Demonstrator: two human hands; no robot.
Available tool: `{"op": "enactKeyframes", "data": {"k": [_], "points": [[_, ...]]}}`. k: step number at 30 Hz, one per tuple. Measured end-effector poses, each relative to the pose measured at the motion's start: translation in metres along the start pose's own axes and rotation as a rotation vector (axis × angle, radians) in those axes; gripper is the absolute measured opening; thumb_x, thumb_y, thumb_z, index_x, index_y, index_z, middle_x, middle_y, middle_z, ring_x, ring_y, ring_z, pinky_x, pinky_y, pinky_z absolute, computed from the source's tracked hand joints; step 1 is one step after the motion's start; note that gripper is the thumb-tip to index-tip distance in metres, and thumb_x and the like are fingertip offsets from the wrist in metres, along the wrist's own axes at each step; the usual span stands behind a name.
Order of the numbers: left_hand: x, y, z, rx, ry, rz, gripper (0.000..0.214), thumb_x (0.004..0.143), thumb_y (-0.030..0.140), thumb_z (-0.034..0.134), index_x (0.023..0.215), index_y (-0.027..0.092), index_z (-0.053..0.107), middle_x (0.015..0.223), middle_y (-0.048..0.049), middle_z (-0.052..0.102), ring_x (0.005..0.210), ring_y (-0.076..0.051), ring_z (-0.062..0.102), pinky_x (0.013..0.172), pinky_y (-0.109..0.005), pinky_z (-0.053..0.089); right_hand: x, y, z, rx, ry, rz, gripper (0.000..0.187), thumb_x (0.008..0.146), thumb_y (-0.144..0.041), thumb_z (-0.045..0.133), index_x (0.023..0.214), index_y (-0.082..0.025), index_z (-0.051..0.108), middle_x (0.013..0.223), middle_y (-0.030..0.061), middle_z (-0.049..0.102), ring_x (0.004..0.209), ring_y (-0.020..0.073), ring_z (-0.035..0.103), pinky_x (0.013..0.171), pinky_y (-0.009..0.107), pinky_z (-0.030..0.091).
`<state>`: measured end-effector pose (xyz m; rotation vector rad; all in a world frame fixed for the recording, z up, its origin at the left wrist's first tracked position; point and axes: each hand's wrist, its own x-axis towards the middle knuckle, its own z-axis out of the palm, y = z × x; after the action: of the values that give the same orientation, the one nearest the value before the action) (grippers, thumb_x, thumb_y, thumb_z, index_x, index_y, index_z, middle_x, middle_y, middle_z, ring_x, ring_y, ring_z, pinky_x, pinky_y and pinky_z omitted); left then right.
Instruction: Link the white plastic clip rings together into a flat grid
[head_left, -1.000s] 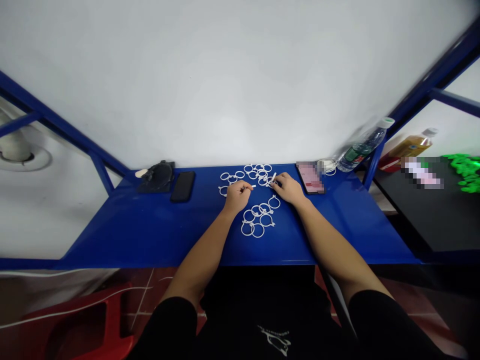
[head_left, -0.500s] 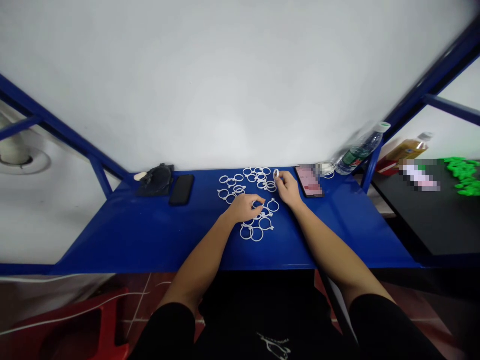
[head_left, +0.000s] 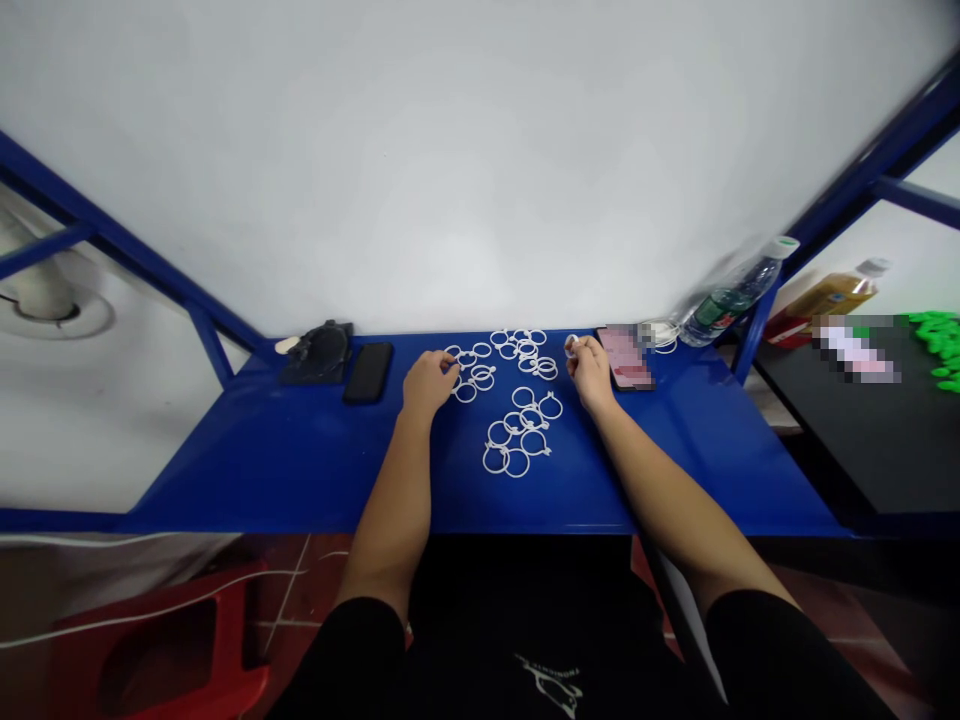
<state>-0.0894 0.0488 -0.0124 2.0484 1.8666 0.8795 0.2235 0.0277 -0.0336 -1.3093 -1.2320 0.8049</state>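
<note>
Several white plastic rings with small clip-like tabs lie in three loose clusters on the blue tabletop: a left cluster [head_left: 484, 378], a back cluster [head_left: 527, 350] and a front cluster [head_left: 517, 462]. My left hand [head_left: 430, 382] is at the left cluster's outer edge, its fingertips pinched together and partly covering rings there. Whether a ring is between them is hidden. My right hand [head_left: 591, 372] is closed, thumb against fingers, on a white ring [head_left: 571, 343] held up right of the back cluster, near a pink-screened phone [head_left: 630, 360].
Left of the rings lie a black phone [head_left: 368, 373] and a dark crumpled bag [head_left: 319, 352]. A clear bottle [head_left: 731, 300] leans by the blue frame at right, with white cable [head_left: 661, 338] near it. Green pieces [head_left: 937, 345] lie on a black table [head_left: 847, 430].
My left hand has moved left and away from me, from the front cluster to the left cluster, uncovering the front rings. My right hand still holds its ring. The view has shifted slightly.
</note>
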Motion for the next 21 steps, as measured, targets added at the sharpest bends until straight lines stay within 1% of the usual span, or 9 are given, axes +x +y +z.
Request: {"op": "enactKeyframes", "data": {"k": [2, 4, 5, 7, 10, 14, 16, 18, 21], "points": [[-0.003, 0.004, 0.004, -0.035, -0.047, 0.04, 0.011, 0.085, 0.021, 0.073, 0.096, 0.023, 0.075, 0.096, -0.0068, 0.074, 0.09, -0.024, 0.069, 0.08, -0.034, 0.052, -0.001, -0.004, 0.002, 0.073, 0.056, 0.015, 0.04, 0.096, -0.065, 0.046, 0.085, -0.026, 0.047, 0.072, -0.0018, 0.059, 0.049, 0.0122, 0.044, 0.045, 0.024, 0.034], [-0.009, 0.014, 0.011, -0.069, -0.105, 0.113, 0.015, 0.085, 0.019, 0.074, 0.099, 0.023, 0.075, 0.099, -0.006, 0.074, 0.093, -0.024, 0.07, 0.081, -0.033, 0.052, -0.003, -0.007, 0.004, 0.128, 0.072, 0.022, 0.042, 0.093, -0.067, 0.053, 0.084, -0.026, 0.048, 0.07, -0.0028, 0.059, 0.047, 0.0109, 0.043, 0.044, 0.023, 0.035], [-0.012, 0.02, 0.016, -0.069, -0.131, 0.146, 0.015, 0.086, 0.021, 0.074, 0.101, 0.024, 0.075, 0.102, -0.0061, 0.074, 0.094, -0.024, 0.07, 0.082, -0.033, 0.053, -0.003, -0.008, 0.004, 0.149, 0.076, 0.022, 0.043, 0.091, -0.067, 0.056, 0.083, -0.026, 0.049, 0.068, -0.0035, 0.058, 0.047, 0.0106, 0.043, 0.044, 0.023, 0.034], [-0.02, 0.031, 0.025, -0.045, -0.155, 0.191, 0.021, 0.089, 0.025, 0.073, 0.11, 0.025, 0.074, 0.115, -0.0077, 0.072, 0.098, -0.024, 0.07, 0.084, -0.034, 0.054, -0.004, -0.01, 0.005, 0.19, 0.091, 0.017, 0.043, 0.089, -0.066, 0.063, 0.083, -0.025, 0.052, 0.063, -0.0045, 0.055, 0.046, 0.0103, 0.043, 0.043, 0.022, 0.034], [-0.028, 0.042, 0.039, 0.013, -0.18, 0.177, 0.036, 0.091, 0.027, 0.072, 0.127, 0.025, 0.069, 0.126, -0.0115, 0.068, 0.101, -0.027, 0.071, 0.085, -0.036, 0.054, -0.005, -0.012, 0.005, 0.216, 0.078, 0.035, 0.044, 0.087, -0.066, 0.067, 0.083, -0.024, 0.055, 0.06, -0.0045, 0.055, 0.043, 0.0096, 0.041, 0.04, 0.022, 0.03], [-0.029, 0.045, 0.053, 0.053, -0.193, 0.174, 0.042, 0.095, 0.027, 0.066, 0.138, 0.024, 0.065, 0.122, -0.0144, 0.07, 0.103, -0.03, 0.071, 0.087, -0.039, 0.054, -0.005, -0.017, 0.002, 0.209, 0.071, 0.069, 0.045, 0.085, -0.066, 0.069, 0.081, -0.024, 0.053, 0.055, -0.0062, 0.052, 0.039, 0.0089, 0.037, 0.037, 0.022, 0.026], [-0.026, 0.043, 0.055, 0.065, -0.195, 0.19, 0.039, 0.098, 0.027, 0.062, 0.137, 0.024, 0.067, 0.116, -0.0135, 0.072, 0.098, -0.03, 0.072, 0.085, -0.039, 0.054, -0.005, -0.019, 0.001, 0.197, 0.079, 0.073, 0.046, 0.082, -0.066, 0.072, 0.078, -0.025, 0.05, 0.053, -0.0063, 0.053, 0.038, 0.0088, 0.036, 0.036, 0.022, 0.026], [-0.022, 0.04, 0.054, 0.081, -0.198, 0.208, 0.033, 0.1, 0.027, 0.059, 0.13, 0.025, 0.072, 0.111, -0.0123, 0.073, 0.095, -0.029, 0.072, 0.084, -0.038, 0.055, -0.006, -0.021, 0.0, 0.177, 0.084, 0.075, 0.049, 0.079, -0.065, 0.076, 0.075, -0.025, 0.048, 0.052, -0.0054, 0.055, 0.038, 0.0088, 0.037, 0.036, 0.022, 0.026], [-0.017, 0.035, 0.05, 0.055, -0.168, 0.208, 0.029, 0.102, 0.024, 0.053, 0.119, 0.025, 0.076, 0.112, -0.0107, 0.075, 0.097, -0.027, 0.072, 0.085, -0.037, 0.055, -0.008, -0.023, -0.001, 0.17, 0.107, 0.075, 0.054, 0.071, -0.063, 0.084, 0.072, -0.026, 0.045, 0.054, -0.0033, 0.061, 0.037, 0.0096, 0.041, 0.035, 0.023, 0.028]]}}
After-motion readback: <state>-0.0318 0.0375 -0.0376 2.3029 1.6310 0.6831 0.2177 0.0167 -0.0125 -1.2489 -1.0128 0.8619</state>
